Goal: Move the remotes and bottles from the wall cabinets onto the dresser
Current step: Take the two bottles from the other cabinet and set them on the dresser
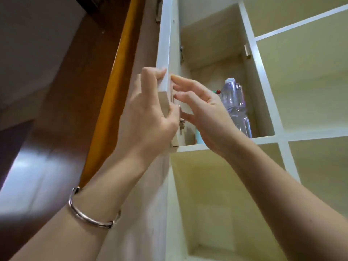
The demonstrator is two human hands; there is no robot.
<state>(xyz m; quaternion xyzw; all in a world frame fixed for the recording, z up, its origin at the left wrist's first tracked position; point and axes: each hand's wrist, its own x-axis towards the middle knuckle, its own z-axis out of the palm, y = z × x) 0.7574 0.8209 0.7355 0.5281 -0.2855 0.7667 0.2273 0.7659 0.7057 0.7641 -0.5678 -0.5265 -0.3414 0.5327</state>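
I look up at a cream wall cabinet. Its narrow door (pixel 165 44) stands open, edge-on to me. My left hand (pixel 148 112) grips the door's lower edge, fingers wrapped around it. My right hand (pixel 203 113) is open just inside the compartment, fingertips touching the door's inner side. Behind it a clear purple-tinted plastic bottle (pixel 235 102) with a pale cap stands upright on the shelf (pixel 267 139). A small red-topped item (pixel 218 91) and a pale blue object (pixel 199 137) peek out behind my right hand, mostly hidden. No remote shows.
More cabinet compartments with closed cream panels lie to the right (pixel 305 76) and below (pixel 216 194). A dark wooden frame with an orange edge (pixel 111 87) runs along the left. A silver bangle (pixel 90 217) is on my left wrist.
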